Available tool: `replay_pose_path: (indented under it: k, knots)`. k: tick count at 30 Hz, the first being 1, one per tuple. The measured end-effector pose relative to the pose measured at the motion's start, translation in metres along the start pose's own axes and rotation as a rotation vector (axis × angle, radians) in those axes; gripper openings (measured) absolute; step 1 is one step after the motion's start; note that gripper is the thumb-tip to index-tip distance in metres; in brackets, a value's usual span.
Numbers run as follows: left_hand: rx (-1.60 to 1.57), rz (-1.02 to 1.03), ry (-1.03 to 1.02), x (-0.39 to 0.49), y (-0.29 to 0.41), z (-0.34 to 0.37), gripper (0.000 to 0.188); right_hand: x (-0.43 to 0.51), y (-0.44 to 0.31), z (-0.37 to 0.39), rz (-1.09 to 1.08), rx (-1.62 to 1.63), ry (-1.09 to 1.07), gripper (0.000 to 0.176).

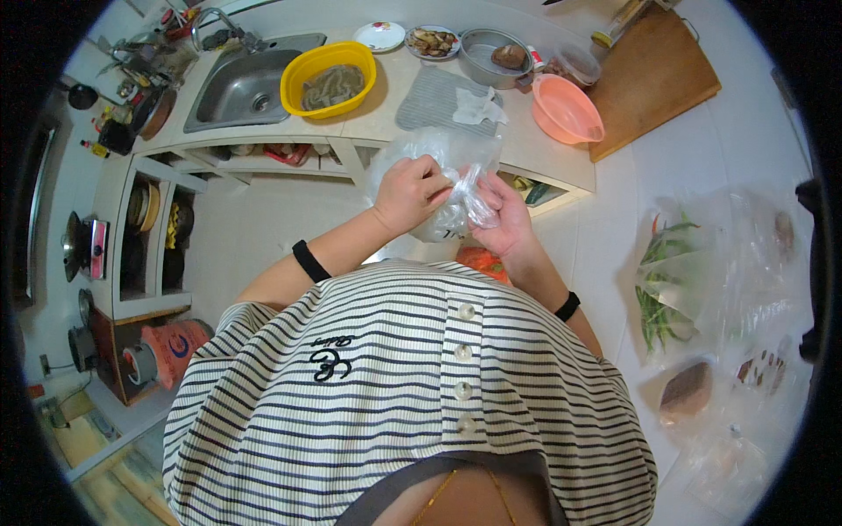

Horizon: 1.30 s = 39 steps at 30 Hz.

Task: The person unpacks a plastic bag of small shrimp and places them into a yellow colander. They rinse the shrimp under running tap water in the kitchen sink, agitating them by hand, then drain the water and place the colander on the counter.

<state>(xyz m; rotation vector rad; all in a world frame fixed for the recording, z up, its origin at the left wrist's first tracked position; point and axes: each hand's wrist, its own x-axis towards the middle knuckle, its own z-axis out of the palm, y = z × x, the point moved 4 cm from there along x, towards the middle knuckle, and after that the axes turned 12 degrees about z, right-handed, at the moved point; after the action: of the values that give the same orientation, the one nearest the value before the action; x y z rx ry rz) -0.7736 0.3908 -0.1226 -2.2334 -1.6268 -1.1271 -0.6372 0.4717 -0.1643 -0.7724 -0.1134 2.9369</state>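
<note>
A transparent plastic bag (pixel 431 146) hangs in front of my chest, at the counter's front edge. Its neck is twisted into a bunch between my hands. My left hand (pixel 411 192) pinches the bunched plastic with thumb and curled fingers. On the other side, my right hand (pixel 503 214) cups the bag's loose end, palm turned up. Dark printing shows on the lower part of the bag. What the bag contains, if anything, cannot be made out. A grey ribbed mat (pixel 427 98) with a crumpled white tissue (pixel 475 106) on it lies just beyond the bag.
Along the counter are a steel sink (pixel 220 98), a yellow basin (pixel 289 85) holding greyish contents in liquid, a plate of food (pixel 432 43), a metal pot (pixel 480 56) and a pink basin (pixel 566 112). A wooden board (pixel 658 79) leans at right; bagged green peppers (pixel 664 283) lie on the right.
</note>
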Motion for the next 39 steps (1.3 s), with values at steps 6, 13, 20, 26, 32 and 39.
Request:
replay_pose_path:
  k: [6,13,20,26,32,39]
  knots:
    - [-0.227,0.092,-0.009,0.009,0.012,0.000,0.015,-0.005,0.007,-0.002,0.107,-0.130,0.030,0.036]
    - [-0.706,-0.348,-0.282,-0.001,0.008,0.011,0.011,-0.030,-0.046,-0.033,-0.153,-0.285,0.271,0.036]
    - [-0.786,-0.319,-0.354,-0.015,-0.011,-0.001,0.010,-0.036,-0.078,-0.060,-0.210,-0.353,0.208,0.037]
    - [-0.706,-0.481,-0.367,-0.014,-0.014,0.033,0.012,-0.047,-0.051,-0.014,-0.784,-1.801,0.381,0.045]
    - [-0.745,-0.522,-0.099,0.005,-0.017,0.069,0.017,-0.051,-0.048,-0.032,-0.500,-2.031,0.770,0.045]
    - [-0.508,-0.715,-0.210,-0.038,-0.071,0.072,0.018,-0.056,-0.137,-0.110,-1.119,-1.988,1.150,0.036]
